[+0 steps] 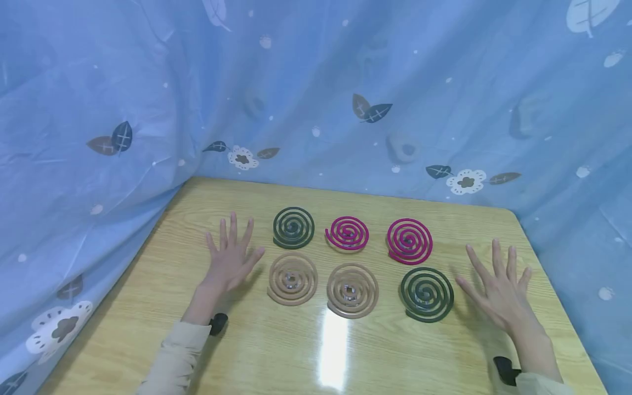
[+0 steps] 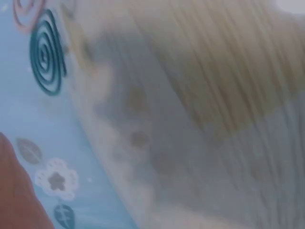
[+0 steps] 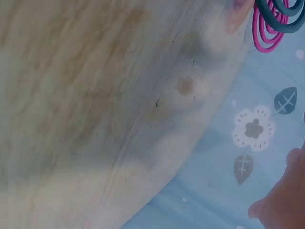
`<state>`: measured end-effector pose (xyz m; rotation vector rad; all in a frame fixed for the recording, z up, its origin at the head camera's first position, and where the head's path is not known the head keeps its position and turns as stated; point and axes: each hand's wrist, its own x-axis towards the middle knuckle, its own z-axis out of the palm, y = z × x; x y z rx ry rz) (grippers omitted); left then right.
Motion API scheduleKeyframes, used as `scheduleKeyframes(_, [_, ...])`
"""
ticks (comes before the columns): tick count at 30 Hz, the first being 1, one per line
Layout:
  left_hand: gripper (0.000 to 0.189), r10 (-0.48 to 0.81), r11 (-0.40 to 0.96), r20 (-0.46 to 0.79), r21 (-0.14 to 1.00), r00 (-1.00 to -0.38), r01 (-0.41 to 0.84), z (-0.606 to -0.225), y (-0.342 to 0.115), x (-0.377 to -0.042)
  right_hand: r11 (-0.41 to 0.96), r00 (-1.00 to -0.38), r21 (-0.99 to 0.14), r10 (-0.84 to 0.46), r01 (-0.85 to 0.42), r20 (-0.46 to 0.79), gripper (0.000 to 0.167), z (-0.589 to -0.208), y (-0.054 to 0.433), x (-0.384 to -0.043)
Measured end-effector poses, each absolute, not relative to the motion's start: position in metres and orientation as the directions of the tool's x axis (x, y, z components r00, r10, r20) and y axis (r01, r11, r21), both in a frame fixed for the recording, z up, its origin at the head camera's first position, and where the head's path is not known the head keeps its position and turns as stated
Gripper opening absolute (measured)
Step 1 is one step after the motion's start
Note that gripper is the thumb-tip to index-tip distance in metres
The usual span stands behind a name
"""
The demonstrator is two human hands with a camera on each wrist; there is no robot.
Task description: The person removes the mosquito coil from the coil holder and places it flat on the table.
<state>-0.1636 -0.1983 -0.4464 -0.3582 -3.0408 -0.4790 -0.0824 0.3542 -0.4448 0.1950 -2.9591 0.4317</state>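
Two rows of spiral mosquito coils lie between the hands, some on small shiny stands. At the back are a dark green coil [image 1: 293, 227], a magenta coil [image 1: 348, 232] and another magenta coil [image 1: 408, 241]. In front of them are a tan coil [image 1: 282, 280], a second tan coil [image 1: 339, 291] and a dark green coil [image 1: 425, 293]. My left hand [image 1: 229, 264], fingers spread, is left of the coils and holds nothing. To their right my right hand [image 1: 503, 296] has its fingers spread too, touching no coil. Both wrist views show part of a hand.
A wooden table [image 1: 257, 351] bears the coils, with a bright reflection near its front middle. Blue cloth [image 1: 306, 99] printed with leaves and flowers hangs behind the table and along both sides. Each wrist carries a black band [image 1: 504, 370].
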Motion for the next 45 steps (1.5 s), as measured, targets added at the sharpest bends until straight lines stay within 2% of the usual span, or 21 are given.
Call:
scheduleKeyframes(6, [0.076,0.289,0.891,0.117,0.331,-0.950,0.312,-0.440,-0.174,-0.147,0.948,-0.977,-0.269,-0.126,-0.170,0.174,0.075,-0.440,0.350,-0.073])
scheduleKeyframes(12, [0.078,0.382,0.846,0.105,0.359,-0.918,0.393,-0.430,-0.135,-0.127,0.942,-0.968,-0.264,-0.155,-0.205,0.199,0.075,-0.440,0.345,-0.057])
scheduleKeyframes(20, [0.077,0.515,0.765,0.143,0.368,-0.845,0.528,-0.429,-0.086,-0.101,0.925,-0.965,-0.309,-0.164,-0.223,0.206,0.075,-0.445,0.335,-0.026])
scheduleKeyframes(27, [0.077,0.577,0.638,0.265,0.445,-0.773,0.629,-0.436,-0.050,-0.092,0.915,-0.983,-0.382,-0.068,-0.129,0.169,0.077,-0.445,0.335,0.003])
scheduleKeyframes(32, [0.070,0.603,0.508,0.343,0.531,-0.720,0.678,-0.441,-0.028,-0.091,0.841,-0.990,-0.530,-0.044,-0.109,0.135,0.072,-0.445,0.335,0.019])
scheduleKeyframes(35, [0.068,0.620,0.421,0.347,0.610,-0.704,0.672,-0.445,-0.015,-0.090,0.773,-0.995,-0.629,-0.027,-0.085,0.101,0.063,-0.446,0.335,0.025])
scheduleKeyframes(39, [0.070,0.660,0.335,0.280,0.721,-0.697,0.607,-0.447,0.000,-0.085,0.650,-0.997,-0.756,-0.031,-0.076,0.073,0.050,-0.447,0.329,0.030])
scheduleKeyframes(45, [0.069,0.719,0.239,0.130,0.876,-0.683,0.419,-0.448,0.020,-0.068,0.426,-0.973,-0.882,-0.195,-0.200,0.126,0.048,-0.445,0.318,0.026])
